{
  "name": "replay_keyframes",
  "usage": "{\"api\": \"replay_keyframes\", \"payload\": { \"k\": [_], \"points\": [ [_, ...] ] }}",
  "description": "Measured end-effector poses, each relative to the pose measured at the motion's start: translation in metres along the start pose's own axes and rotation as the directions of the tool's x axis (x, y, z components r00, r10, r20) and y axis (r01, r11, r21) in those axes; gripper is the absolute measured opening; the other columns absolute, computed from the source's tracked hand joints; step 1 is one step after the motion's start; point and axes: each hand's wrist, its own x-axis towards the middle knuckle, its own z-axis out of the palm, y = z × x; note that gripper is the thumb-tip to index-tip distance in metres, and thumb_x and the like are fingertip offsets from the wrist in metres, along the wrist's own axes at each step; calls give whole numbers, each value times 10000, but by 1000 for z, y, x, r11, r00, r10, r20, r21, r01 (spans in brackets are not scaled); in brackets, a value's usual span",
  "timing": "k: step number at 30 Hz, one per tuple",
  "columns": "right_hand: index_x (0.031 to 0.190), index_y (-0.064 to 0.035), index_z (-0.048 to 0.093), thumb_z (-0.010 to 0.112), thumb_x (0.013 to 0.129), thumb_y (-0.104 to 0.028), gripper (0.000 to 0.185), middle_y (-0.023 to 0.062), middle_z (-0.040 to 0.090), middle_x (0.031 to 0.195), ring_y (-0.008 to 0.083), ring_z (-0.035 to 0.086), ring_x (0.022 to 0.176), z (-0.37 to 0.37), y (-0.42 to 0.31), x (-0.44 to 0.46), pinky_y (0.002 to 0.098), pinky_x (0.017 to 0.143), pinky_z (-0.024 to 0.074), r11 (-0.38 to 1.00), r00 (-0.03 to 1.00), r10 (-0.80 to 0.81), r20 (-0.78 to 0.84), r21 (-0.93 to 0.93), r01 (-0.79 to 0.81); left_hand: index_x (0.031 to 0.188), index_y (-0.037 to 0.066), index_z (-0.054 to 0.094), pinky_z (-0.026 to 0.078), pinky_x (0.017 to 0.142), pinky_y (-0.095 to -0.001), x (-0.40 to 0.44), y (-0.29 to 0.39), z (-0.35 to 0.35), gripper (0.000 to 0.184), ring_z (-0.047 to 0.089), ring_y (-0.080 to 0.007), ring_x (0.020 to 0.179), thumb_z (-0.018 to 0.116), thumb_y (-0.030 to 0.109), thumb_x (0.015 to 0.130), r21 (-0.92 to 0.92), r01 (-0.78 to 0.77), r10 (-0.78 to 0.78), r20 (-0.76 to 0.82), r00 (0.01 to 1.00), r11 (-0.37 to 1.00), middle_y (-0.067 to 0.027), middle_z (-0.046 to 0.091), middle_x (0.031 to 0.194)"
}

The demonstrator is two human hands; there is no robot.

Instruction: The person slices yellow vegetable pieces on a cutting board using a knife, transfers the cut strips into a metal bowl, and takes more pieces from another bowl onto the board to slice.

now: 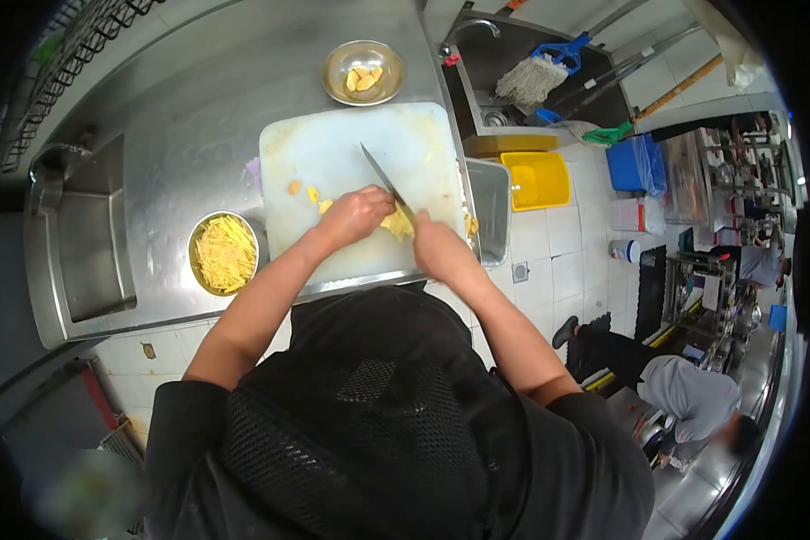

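Observation:
My right hand point(441, 247) is closed round the handle of a kitchen knife point(380, 171), whose blade points away from me across the white cutting board point(355, 135). Beside the blade, my left hand point(358, 216) has its fingers curled and pressed down on pale yellow ginger point(398, 225), cut into thin pieces. A few small ginger bits point(313, 194) lie on the board left of that hand. To the left stands a metal bowl point(195, 268) full of ginger shreds point(225, 252). Beyond the board, a shallow steel bowl point(335, 79) holds several peeled ginger chunks point(364, 79).
The board rests on a steel counter point(180, 135) with a sink point(94, 243) at left. Ginger scraps point(471, 225) lie at the board's right edge, above a grey bin point(493, 207). A yellow tub point(538, 178) and mops point(533, 81) are farther right. Another person point(684, 387) works at far right.

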Motion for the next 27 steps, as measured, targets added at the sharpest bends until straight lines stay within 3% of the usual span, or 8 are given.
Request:
{"api": "replay_keyframes", "payload": {
  "k": [3,7,11,15,16,20,24,27],
  "points": [
    [1130,74,508,450,929,-15,227,349,687,930,497,690,914,9,-5,-17,568,816,541,993,994,91,52,-76,-87,947,33,751,584,843,-367,-2,-1,1,131,683,-259,981,696,19,828,-9,24,-24,3,1000,1000,-73,731,994],
    [1127,74,514,434,928,-9,229,356,686,948,509,690,911,11,2,20,589,820,534,999,999,-20,-43,30,22,939,32,748,584,842,-367,-4,0,4,125,685,-257,976,697,17,827,-28,-6,5,-27,1000,1000,-71,731,995],
    [1147,78,512,429,927,-2,248,353,686,921,503,693,906,2,-5,-21,584,804,538,997,998,42,48,-67,-38,940,35,748,584,844,-364,-3,0,2,127,687,-252,982,701,13,823,-3,12,-12,-21,1000,1000,-65,734,1000],
    [1135,91,510,441,930,-23,244,346,690,930,502,691,917,23,5,16,571,821,541,1000,999,-3,-39,-6,3,940,38,749,588,840,-361,-1,0,3,130,689,-250,987,703,8,822,-3,0,0,-32,999,1000,-62,736,1000],
    [1082,100,491,472,911,-30,216,356,668,817,527,677,812,22,7,26,596,775,529,997,990,-62,-125,29,66,940,38,749,588,840,-361,-1,0,1,130,689,-250,987,703,8,822,-2,2,-2,-27,1000,1000,-62,736,1000],
    [1135,65,504,433,934,-10,227,359,679,952,512,681,916,-1,-4,-21,577,814,534,999,998,39,54,-28,-38,938,36,748,590,829,-360,-2,2,-1,128,690,-254,982,708,7,820,-5,8,-8,-18,1000,1000,-66,735,995],
    [1099,72,506,441,926,-5,201,354,680,923,513,682,892,32,11,15,582,806,535,1000,997,2,-74,21,0,929,30,743,590,825,-362,-4,0,3,107,689,-257,983,710,12,829,-22,19,-20,-32,999,1000,-67,731,994],
    [1131,76,497,421,937,-19,229,349,684,909,511,687,879,4,6,10,578,807,537,998,999,-47,-7,30,48,924,33,740,590,824,-363,-1,2,-3,100,690,-258,981,712,11,831,-39,10,-10,-16,1000,999,-67,729,998]
  ]
}}
